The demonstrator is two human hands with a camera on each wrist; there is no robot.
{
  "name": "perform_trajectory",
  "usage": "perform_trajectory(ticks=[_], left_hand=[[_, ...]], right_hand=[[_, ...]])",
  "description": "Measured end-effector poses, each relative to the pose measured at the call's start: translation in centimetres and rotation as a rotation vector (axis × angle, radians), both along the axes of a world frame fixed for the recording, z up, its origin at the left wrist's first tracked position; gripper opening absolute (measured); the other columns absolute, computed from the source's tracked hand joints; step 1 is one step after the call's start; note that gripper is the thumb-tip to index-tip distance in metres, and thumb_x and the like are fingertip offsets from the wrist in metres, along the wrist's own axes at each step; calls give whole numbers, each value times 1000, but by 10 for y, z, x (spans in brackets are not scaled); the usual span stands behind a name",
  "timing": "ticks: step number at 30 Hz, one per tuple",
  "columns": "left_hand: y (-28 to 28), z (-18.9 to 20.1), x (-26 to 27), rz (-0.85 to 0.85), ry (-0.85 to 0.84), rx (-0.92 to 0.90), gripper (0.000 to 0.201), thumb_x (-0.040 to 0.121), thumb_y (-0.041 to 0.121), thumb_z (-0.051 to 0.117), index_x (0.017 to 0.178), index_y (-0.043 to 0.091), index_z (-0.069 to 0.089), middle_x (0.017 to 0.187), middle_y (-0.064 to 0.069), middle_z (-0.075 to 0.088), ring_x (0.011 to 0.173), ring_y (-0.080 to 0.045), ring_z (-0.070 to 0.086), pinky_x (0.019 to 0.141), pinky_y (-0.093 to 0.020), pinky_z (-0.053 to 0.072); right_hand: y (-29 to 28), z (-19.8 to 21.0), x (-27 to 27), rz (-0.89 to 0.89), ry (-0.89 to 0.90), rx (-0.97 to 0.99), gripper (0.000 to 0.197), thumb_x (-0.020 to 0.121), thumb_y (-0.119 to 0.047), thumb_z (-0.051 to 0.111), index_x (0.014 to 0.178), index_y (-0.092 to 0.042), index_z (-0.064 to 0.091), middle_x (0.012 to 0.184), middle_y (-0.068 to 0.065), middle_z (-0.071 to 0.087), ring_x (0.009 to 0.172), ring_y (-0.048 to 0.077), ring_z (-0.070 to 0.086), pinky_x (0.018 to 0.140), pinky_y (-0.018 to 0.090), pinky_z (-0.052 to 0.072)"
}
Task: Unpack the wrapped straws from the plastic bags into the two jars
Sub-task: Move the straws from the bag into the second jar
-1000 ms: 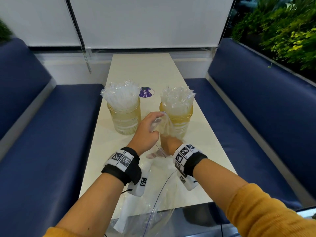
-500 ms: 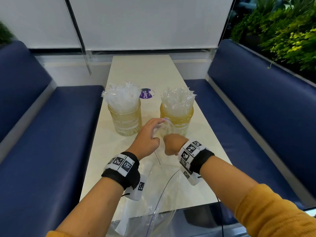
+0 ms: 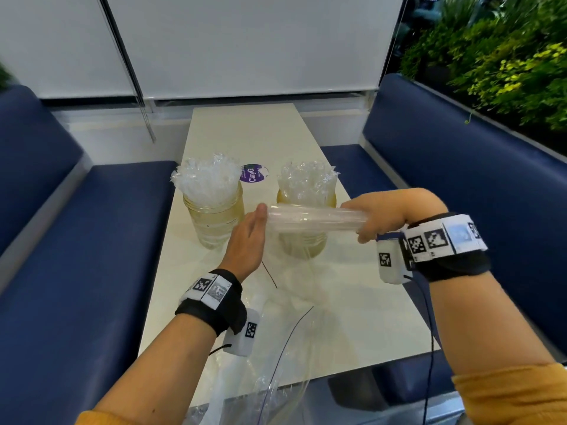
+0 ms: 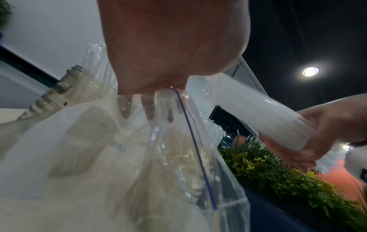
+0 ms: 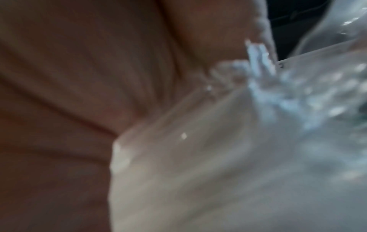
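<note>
Two glass jars stand mid-table, the left jar (image 3: 214, 220) and the right jar (image 3: 302, 245), each packed with upright wrapped straws (image 3: 207, 180). My right hand (image 3: 380, 216) grips one end of a bundle of wrapped straws (image 3: 313, 220) and holds it level in front of the right jar. My left hand (image 3: 248, 240) is at the bundle's other end. In the left wrist view its fingers (image 4: 148, 109) pinch the mouth of a clear zip bag (image 4: 178, 157), which hangs down to the table. The right wrist view is blurred; palm and bundle (image 5: 198, 172) fill it.
More clear plastic bags (image 3: 276, 381) lie at the near edge of the cream table (image 3: 245, 133). A purple round sticker (image 3: 254, 174) sits between the jars. Blue benches (image 3: 76, 256) flank the table, and green plants (image 3: 506, 56) are at the right.
My right hand, which was down inside the bag, has pulled a straw bundle out and swung up and right. My left hand stayed in place on the bag's mouth.
</note>
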State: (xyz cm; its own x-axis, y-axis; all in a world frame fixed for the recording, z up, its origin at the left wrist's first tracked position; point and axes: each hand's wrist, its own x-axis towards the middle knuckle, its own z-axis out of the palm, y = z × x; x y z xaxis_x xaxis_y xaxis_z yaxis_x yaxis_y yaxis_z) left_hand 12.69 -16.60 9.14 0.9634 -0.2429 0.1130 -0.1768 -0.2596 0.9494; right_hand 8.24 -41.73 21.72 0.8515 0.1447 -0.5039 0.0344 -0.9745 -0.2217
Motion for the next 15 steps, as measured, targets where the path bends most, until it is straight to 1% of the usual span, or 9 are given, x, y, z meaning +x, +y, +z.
perform_trajectory(ticks=[1, 3, 5, 6, 7, 9, 12, 13, 15], left_hand=[[-2, 2, -1, 15, 14, -14, 68, 102, 64, 22, 129, 19, 65, 129, 3, 65, 120, -12, 58, 104, -26, 36], [-6, 7, -4, 39, -20, -22, 77, 99, 70, 18, 125, 17, 68, 131, 6, 64, 122, -6, 55, 100, -17, 31], [-13, 14, -6, 48, -102, -70, 84, 90, 79, 20, 109, 18, 74, 119, 12, 67, 112, 10, 56, 91, -7, 31], [-17, 20, -6, 64, -135, -95, 85, 85, 83, 22, 99, 18, 75, 113, 16, 66, 106, 17, 55, 88, -6, 32], [-20, 26, -6, 98, -176, -100, 88, 82, 87, 24, 88, 16, 76, 107, 18, 66, 101, 19, 55, 87, -8, 33], [-24, 40, -4, 180, -293, -35, 93, 78, 92, 24, 69, 14, 74, 95, 17, 67, 94, 10, 60, 84, -16, 40], [-24, 58, -1, 150, -320, 200, 92, 87, 85, 22, 60, 14, 74, 85, 0, 76, 80, -12, 67, 83, -34, 47], [-23, 60, 1, 113, -301, 264, 90, 90, 81, 22, 59, 15, 74, 85, -6, 77, 78, -17, 68, 82, -36, 48], [-19, 54, 6, 25, -244, 333, 87, 91, 81, 25, 61, 17, 76, 89, -14, 78, 79, -24, 71, 79, -32, 49]], right_hand=[[-4, 1, -2, -3, -23, 49, 33, 87, -14, 70, 98, -40, 52, 99, 11, 69, 76, 18, 62, 74, 37, 54], [-7, -3, -2, -9, -79, 169, 31, 88, -12, 70, 106, -33, 55, 99, 13, 69, 76, 18, 61, 80, 41, 55], [-3, -12, 1, -23, -141, 333, 34, 88, -10, 69, 116, -26, 56, 93, 9, 67, 75, 16, 59, 78, 38, 54], [2, -18, 4, -38, -164, 446, 36, 89, -9, 69, 119, -25, 55, 90, 6, 65, 73, 14, 59, 75, 35, 54], [8, -24, 7, -56, -186, 571, 37, 89, -8, 69, 120, -24, 55, 87, 2, 63, 72, 12, 59, 72, 31, 54], [22, -38, 13, -103, -253, 783, 43, 90, -5, 69, 126, -21, 53, 85, -1, 61, 72, 10, 60, 71, 26, 55], [40, -52, 21, -163, -357, 963, 53, 90, -7, 70, 136, -20, 48, 85, 0, 61, 76, 13, 63, 76, 34, 60], [44, -56, 24, -180, -398, 997, 52, 90, -8, 70, 136, -20, 48, 84, 0, 61, 75, 13, 63, 76, 34, 60], [50, -57, 30, -231, -490, 1052, 45, 90, -10, 71, 130, -17, 51, 84, 1, 61, 71, 11, 63, 73, 29, 56]])
